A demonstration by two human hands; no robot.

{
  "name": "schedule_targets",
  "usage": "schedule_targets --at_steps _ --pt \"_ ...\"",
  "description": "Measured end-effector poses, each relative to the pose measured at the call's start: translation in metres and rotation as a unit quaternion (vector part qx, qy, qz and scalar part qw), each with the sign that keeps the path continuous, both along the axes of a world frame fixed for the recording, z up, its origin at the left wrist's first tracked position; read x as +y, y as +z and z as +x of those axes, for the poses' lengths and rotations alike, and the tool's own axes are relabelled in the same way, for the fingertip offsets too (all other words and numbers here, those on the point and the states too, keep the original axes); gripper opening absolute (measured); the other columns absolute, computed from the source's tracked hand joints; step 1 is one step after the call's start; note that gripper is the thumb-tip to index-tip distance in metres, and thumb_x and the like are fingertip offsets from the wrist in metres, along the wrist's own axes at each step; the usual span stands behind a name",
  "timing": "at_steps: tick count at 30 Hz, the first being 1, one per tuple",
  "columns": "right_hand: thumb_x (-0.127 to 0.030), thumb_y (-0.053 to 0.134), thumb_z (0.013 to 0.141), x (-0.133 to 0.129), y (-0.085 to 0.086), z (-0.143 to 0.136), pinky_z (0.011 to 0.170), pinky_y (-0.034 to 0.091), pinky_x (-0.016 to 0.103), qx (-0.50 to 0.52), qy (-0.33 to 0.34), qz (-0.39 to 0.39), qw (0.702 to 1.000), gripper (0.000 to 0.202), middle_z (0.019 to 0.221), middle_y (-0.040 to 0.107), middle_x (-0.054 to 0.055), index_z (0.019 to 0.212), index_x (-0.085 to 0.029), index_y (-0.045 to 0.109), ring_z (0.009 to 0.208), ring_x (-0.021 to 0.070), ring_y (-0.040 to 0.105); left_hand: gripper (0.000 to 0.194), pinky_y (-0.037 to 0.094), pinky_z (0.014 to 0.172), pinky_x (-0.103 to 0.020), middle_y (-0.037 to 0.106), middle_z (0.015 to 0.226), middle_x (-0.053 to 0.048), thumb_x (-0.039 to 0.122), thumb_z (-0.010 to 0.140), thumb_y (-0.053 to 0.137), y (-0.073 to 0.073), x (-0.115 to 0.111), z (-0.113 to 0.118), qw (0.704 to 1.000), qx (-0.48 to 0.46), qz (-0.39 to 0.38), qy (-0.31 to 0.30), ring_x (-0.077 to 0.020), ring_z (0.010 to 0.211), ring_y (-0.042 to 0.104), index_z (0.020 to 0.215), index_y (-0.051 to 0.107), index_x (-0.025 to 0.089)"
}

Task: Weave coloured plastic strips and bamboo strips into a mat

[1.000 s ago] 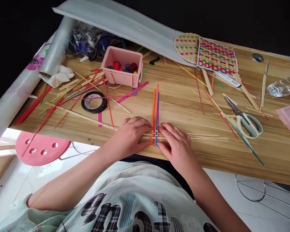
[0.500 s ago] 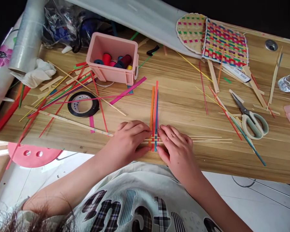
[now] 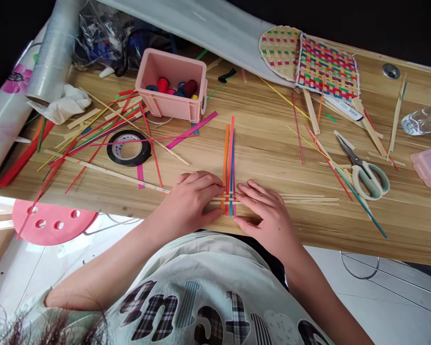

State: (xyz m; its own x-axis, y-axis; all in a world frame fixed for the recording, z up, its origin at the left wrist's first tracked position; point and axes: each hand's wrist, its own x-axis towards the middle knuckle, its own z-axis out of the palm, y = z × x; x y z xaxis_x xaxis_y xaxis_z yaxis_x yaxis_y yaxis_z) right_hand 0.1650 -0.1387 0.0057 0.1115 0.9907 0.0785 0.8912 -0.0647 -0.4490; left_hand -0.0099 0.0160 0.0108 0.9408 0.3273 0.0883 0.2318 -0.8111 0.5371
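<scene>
My left hand lies on the table with its fingers bent and together, gripping the left side of a small weave of thin flat strips. My right hand rests at the weave's right side, its fingers spread and their tips touching the edge. An orange strip, a red strip and a blue strip run away from me, a purple one beside them. Pale strips cross them sideways and pass beneath both hands. My fingers hide part of the crossing.
A pink bin holds several thread spools. Black tape lies among loose coloured strips at left. Scissors and more strips are at right. Finished woven pieces lie at the back. A clear bottle stands near the right edge.
My right hand's fingers have spread and eased slightly away from the strips. My left hand keeps its place at the weave. The whole view has shifted slightly.
</scene>
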Motion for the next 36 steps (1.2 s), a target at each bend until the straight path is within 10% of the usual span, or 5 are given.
schedule_targets --at_steps 36 --pt "-0.03 0.058 0.09 -0.0001 -0.005 -0.0089 0.1 0.035 0.039 -0.068 -0.002 0.021 0.997 0.033 0.13 0.065 0.001 0.123 -0.023 0.062 0.131 0.0224 0.052 0.028 0.035 0.096 -0.038 0.068 0.119 -0.003 0.036 0.09 0.062 0.0006 0.0008 0.0005 1.0 0.007 0.009 -0.001 -0.0238 0.12 0.055 0.114 0.064 0.023"
